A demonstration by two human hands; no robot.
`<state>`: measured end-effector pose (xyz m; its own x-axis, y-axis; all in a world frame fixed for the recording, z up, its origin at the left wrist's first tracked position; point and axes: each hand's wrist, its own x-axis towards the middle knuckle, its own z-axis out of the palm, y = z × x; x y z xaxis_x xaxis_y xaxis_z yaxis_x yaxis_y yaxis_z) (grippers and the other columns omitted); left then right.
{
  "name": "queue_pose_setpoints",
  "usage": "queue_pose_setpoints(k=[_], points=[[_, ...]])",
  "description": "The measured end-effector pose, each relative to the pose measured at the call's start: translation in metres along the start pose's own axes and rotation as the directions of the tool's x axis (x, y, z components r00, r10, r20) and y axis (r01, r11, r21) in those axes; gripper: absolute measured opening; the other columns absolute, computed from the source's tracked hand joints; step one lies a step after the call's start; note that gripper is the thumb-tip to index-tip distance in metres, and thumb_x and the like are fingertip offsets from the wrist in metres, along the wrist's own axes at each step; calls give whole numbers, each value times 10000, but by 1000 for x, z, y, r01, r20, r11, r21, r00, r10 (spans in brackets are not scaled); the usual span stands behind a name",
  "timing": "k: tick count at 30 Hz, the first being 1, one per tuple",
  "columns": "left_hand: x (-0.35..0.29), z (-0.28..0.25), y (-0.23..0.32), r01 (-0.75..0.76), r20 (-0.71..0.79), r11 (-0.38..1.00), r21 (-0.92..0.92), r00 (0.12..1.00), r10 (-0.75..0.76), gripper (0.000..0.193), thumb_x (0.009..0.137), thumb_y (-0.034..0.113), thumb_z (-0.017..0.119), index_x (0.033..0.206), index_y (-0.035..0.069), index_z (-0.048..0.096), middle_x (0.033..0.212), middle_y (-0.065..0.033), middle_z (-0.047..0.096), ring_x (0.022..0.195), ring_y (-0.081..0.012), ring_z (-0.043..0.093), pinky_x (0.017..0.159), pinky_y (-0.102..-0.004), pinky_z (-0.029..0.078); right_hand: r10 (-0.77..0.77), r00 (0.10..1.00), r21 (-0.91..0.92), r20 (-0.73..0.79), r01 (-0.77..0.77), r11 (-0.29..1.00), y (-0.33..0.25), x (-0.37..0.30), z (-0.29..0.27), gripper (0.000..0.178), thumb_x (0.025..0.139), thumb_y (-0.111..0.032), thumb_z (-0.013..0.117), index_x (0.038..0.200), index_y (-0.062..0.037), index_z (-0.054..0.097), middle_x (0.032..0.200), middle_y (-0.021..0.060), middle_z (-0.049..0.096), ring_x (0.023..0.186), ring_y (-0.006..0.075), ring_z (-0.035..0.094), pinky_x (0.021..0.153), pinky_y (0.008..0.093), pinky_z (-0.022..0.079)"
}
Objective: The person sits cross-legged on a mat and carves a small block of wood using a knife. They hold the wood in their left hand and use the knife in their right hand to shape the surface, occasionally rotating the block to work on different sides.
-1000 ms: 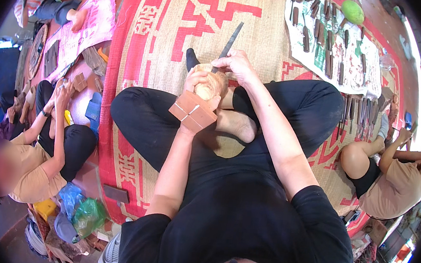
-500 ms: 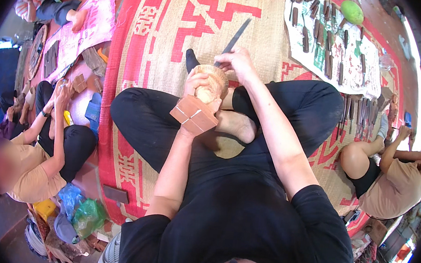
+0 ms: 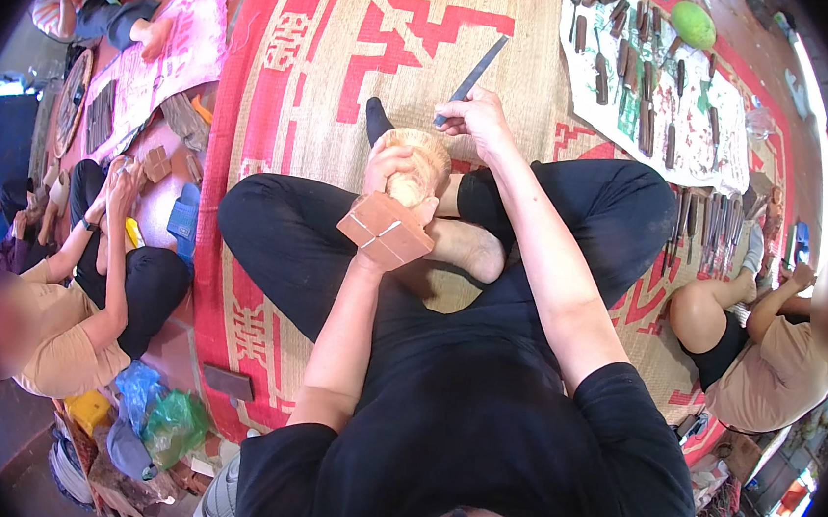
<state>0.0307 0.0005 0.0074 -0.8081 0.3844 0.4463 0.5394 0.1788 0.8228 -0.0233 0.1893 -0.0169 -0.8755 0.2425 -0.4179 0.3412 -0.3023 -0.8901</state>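
Note:
My left hand (image 3: 387,167) is closed round a pale carved wooden piece (image 3: 420,164), held over my crossed legs. The piece has a rounded, turned body and a square reddish-brown base (image 3: 386,232) marked with a pale cross, which faces toward me. In my right hand (image 3: 476,117) is a long, dark, flat file (image 3: 481,69), pinched at its near end and pointing away to the upper right. The file stands a little apart from the wood. Part of the left hand's grip is hidden behind the piece.
I sit on a red and straw woven mat (image 3: 336,25). At far right, a white cloth (image 3: 684,149) carries rows of dark-handled tools near a green round fruit (image 3: 692,24). One person (image 3: 83,328) sits at left, another (image 3: 769,363) at right. Plastic bags (image 3: 173,423) lie at lower left.
My right hand has moved slightly right and away, drawing the file off the wood. The wooden piece has turned a little in my left hand.

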Motion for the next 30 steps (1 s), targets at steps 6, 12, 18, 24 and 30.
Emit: queue_pose_setpoints(k=[6,12,18,24,30], points=[[0,-1,-1,-26,20,1000,-7,999,26,470,684,142,714,1066,78,447,1146,-126,507,1195,-331,415,1063,-481,258,69,979,-48,194,-61,997,-2,-12,13,181,681,-94,743,764,-37,592,730,75,645,641,143,615,604,266,495],[0,0,-11,-27,-15,1000,-15,1000,26,463,686,133,713,1062,70,449,1138,-119,508,1174,-307,440,1067,-475,259,16,994,-122,109,-3,992,8,-4,20,176,673,-81,736,747,-16,590,691,85,637,563,143,596,531,262,479],[0,0,0,5,-8,1000,-9,1000,-5,456,688,165,705,1055,73,451,1121,-129,503,1163,-310,432,1057,-474,263,7,1000,59,25,-9,998,5,9,-3,107,722,-48,674,799,-7,613,657,113,649,512,151,604,487,260,489],[-4,0,-13,62,-78,992,-108,994,-70,475,714,92,694,1121,70,449,1166,-125,498,1179,-272,433,1034,-423,306,-8,996,46,84,4,999,5,-17,7,163,698,-62,718,794,2,604,715,101,638,597,160,621,549,266,505],[-4,-1,-8,151,-105,966,-212,979,-176,473,732,92,694,1135,61,449,1174,-118,487,1139,-235,447,1003,-390,330,-60,998,-14,-15,60,998,12,-4,1,125,726,-58,686,794,10,607,700,104,646,568,146,623,498,244,496]])
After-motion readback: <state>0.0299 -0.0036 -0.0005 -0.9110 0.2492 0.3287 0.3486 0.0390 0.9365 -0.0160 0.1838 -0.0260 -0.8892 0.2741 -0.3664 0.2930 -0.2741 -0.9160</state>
